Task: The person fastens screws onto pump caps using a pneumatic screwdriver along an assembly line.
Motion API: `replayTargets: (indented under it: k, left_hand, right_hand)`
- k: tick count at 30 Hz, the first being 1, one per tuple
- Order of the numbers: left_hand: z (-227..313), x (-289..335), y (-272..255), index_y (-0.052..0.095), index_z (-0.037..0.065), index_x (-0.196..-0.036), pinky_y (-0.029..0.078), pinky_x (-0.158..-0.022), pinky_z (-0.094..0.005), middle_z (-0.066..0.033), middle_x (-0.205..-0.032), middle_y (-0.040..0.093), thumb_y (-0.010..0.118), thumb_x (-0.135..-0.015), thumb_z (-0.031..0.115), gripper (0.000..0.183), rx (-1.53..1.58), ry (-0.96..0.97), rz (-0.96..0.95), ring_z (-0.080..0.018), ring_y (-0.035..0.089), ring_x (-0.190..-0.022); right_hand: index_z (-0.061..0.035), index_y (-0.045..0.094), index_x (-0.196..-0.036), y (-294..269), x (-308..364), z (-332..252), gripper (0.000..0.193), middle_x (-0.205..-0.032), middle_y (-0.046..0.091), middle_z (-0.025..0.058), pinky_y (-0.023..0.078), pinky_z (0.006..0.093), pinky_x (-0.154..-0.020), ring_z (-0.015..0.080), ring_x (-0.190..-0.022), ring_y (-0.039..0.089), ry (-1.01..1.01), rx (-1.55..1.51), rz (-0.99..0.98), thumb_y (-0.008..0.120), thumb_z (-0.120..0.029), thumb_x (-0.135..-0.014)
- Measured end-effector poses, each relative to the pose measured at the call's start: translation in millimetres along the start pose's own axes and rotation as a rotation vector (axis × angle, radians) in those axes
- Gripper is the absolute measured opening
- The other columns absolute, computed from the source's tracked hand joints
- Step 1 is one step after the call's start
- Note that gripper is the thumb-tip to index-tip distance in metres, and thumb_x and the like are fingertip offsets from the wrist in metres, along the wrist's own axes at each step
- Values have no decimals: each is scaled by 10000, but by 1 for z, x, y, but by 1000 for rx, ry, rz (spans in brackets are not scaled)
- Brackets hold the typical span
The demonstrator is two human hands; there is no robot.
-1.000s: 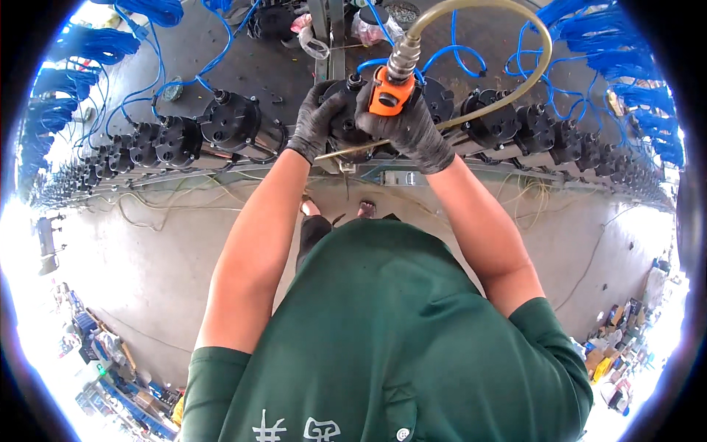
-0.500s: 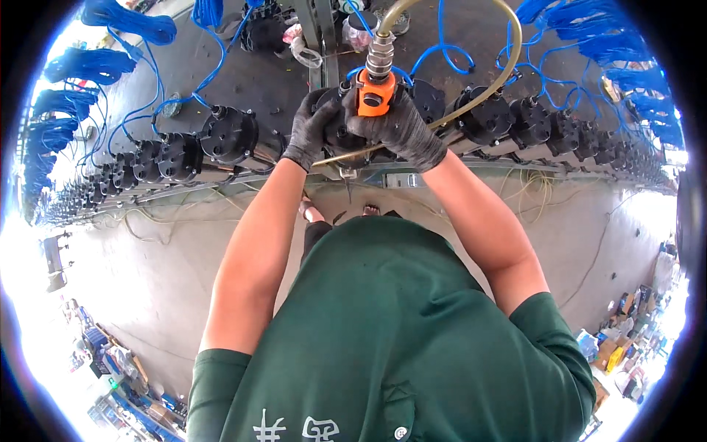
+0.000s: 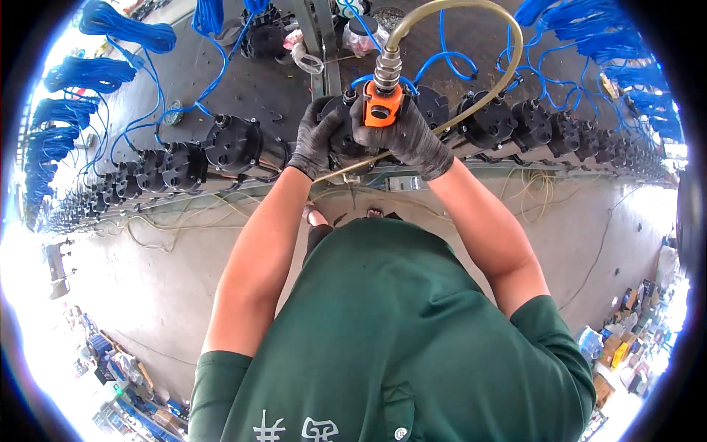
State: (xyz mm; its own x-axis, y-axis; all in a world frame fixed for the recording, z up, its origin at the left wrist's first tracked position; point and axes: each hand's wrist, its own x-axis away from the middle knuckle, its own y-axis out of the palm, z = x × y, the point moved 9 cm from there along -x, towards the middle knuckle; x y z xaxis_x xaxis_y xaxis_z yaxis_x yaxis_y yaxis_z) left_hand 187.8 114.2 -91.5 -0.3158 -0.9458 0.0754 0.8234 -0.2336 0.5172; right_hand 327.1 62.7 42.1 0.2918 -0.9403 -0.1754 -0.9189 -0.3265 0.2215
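Far left there's a bunch of coiled bright-blue cable bundles (image 3: 127,28) hanging above a row of black round-capped cylindrical units (image 3: 184,166). Next comes the left hand in a dark grey knit glove (image 3: 317,136), curved against the left side of another black round-topped unit (image 3: 342,141) mid-row — can't tell if it's actually gripping. Just right of that, the right hand in a matching glove (image 3: 401,140) is wrapped around an orange-and-black handheld tool (image 3: 383,100) above that unit. A silver ribbed metal fitting (image 3: 387,72) joins the tool to a translucent yellowish hose (image 3: 520,44) — it loops right, then back down beneath the wrist.
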Motion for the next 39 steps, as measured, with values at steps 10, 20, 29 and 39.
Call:
replayTargets:
  k: [10, 20, 29, 39]
  left_hand:
    - [50, 33, 21, 552, 81, -1300, 505, -958, -413, -187, -1273, 556, 752, -838, 179, 512, -895, 448, 301, -310, 590, -1114]
    - [74, -42, 102, 468, 98, -1406, 460, -1011, -474, -201, -1247, 652, 751, -737, 608, 888, -1759, 36, 112, -404, 579, -1199]
    - [16, -216, 8, 623, 44, -1259, 523, -883, -387, -150, -1118, 693, 739, -805, 517, 666, -1319, -413, -339, -261, 674, -982]
    - [10, -221, 50, 605, 77, -1243, 514, -820, -311, -57, -1078, 661, 716, -850, 376, 505, -1126, -506, -661, -151, 630, -955]
  right_hand:
    - [-63, 635, -1177, -29, 14, -26, 503, -1055, 700, 32, 552, 287, -837, 139, -961, 659, 60, -130, 130, 864, -137, -735]
    - [-58, 592, -1197, -124, 17, 11, 454, -991, 689, 153, 565, 375, -633, 224, -727, 677, -71, -462, 342, 731, -338, -869]
    - [-88, 605, -1096, -136, 19, 25, 344, -991, 727, 177, 606, 356, -673, 248, -743, 722, -46, -519, 442, 746, -311, -877]
    - [-52, 615, -1105, -122, 14, 21, 383, -902, 703, 98, 598, 345, -635, 201, -716, 701, 5, -387, 458, 792, -260, -837]
